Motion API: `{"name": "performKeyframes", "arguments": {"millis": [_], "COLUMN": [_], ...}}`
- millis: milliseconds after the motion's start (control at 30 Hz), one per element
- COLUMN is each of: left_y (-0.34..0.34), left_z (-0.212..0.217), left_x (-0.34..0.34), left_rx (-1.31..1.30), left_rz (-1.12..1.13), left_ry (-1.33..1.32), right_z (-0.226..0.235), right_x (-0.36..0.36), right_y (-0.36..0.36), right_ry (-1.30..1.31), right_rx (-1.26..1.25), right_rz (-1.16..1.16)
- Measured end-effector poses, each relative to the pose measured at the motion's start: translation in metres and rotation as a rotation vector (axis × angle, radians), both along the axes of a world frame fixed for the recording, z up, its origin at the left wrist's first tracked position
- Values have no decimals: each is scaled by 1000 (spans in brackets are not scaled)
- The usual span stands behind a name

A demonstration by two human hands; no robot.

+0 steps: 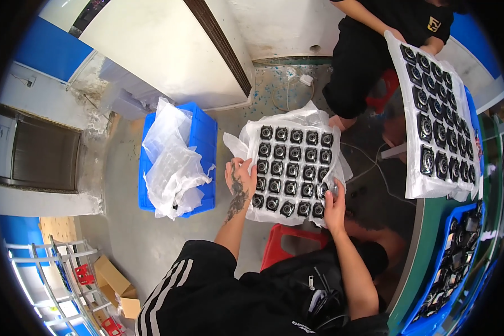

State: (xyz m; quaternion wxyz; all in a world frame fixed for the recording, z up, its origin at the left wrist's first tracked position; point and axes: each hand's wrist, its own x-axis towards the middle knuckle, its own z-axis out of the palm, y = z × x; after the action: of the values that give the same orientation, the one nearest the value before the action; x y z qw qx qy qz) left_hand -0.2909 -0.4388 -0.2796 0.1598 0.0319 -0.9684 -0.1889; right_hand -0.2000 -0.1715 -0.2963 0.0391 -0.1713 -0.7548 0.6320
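Note:
A white tray (298, 198) wrapped in thin white sheet is held level in front of me. Rows of black, round-faced watch bodies (294, 153) sit in its pockets. My left hand (241, 176) grips the tray's left edge, thumb on top and fingers curled at the rim. At the lower right edge, my right hand (335, 205) is closed on the tray, its fingertips beside a watch body that sits slightly tilted. The undersides of both grips are hidden.
Left of the tray stands a blue crate (208, 137) with crumpled white sheets (176, 168). A red stool (274, 246) is below the tray. At right, a co-worker (364, 50) holds a similar filled tray (411, 168) above a green table (425, 224) bearing a blue bin (431, 280) of black parts.

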Motion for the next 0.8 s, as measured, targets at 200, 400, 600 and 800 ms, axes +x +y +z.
{"name": "performKeyframes", "arguments": {"millis": [200,400,600,800], "left_y": [-19,-18,-10,-4], "left_z": [-18,-9,20,0], "left_x": [-16,-30,-23,-22], "left_rx": [114,170,50,493], "left_rz": [-9,-159,-283,-92], "left_ry": [-380,-247,-214,-245], "right_z": [4,-3,5,12], "right_x": [-3,-5,-4,-2], "right_y": [1,5,3,4], "right_ry": [-32,-16,-24,-71], "right_rx": [16,55,85,-15], "right_rz": [32,43,45,62]}}
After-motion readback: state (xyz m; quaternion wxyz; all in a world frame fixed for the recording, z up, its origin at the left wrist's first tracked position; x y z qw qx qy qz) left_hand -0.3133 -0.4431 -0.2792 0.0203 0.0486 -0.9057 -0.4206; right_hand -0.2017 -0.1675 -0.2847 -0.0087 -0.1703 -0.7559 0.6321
